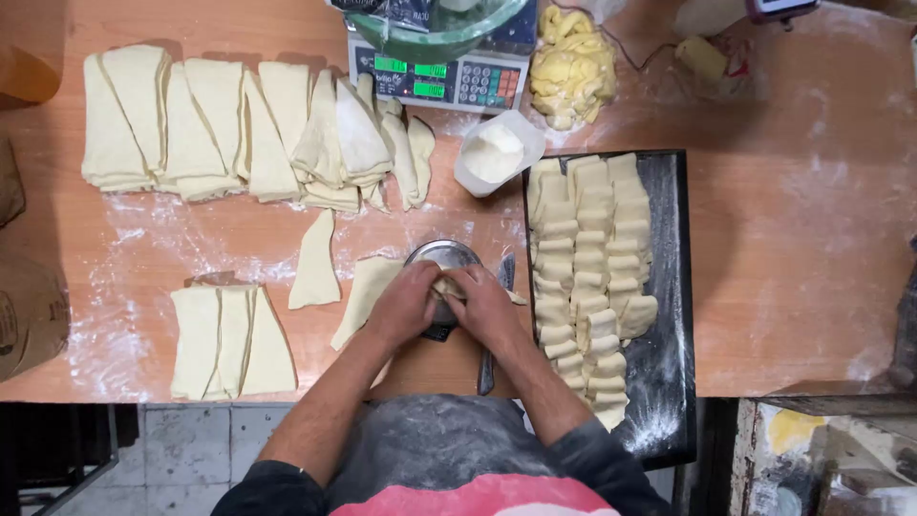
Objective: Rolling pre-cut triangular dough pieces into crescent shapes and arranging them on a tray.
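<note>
Both hands were pressed close together over a small piece of dough, the left hand and the right hand curled around it and squeezing it into shape. That piece sat on the floury table, right in front of a little round metal bowl and just beside the black tray. The tray already held three long rows of rolled dough pieces, packed tight. If the hands pushed too hard, the soft dough could tear or get squashed flat. The bowl was touching the fingers, so a quick move might knock it over and spill what was inside. A knife lay right under the right wrist, and a careless slide could bump the blade. The last rolled pieces sat near the tray's front end, which hung past the table, so a nudge could send them down. A dough triangle waited near the left hand, and more cut dough sheets were stacked farther back. They could dry out if they waited too long.
</note>
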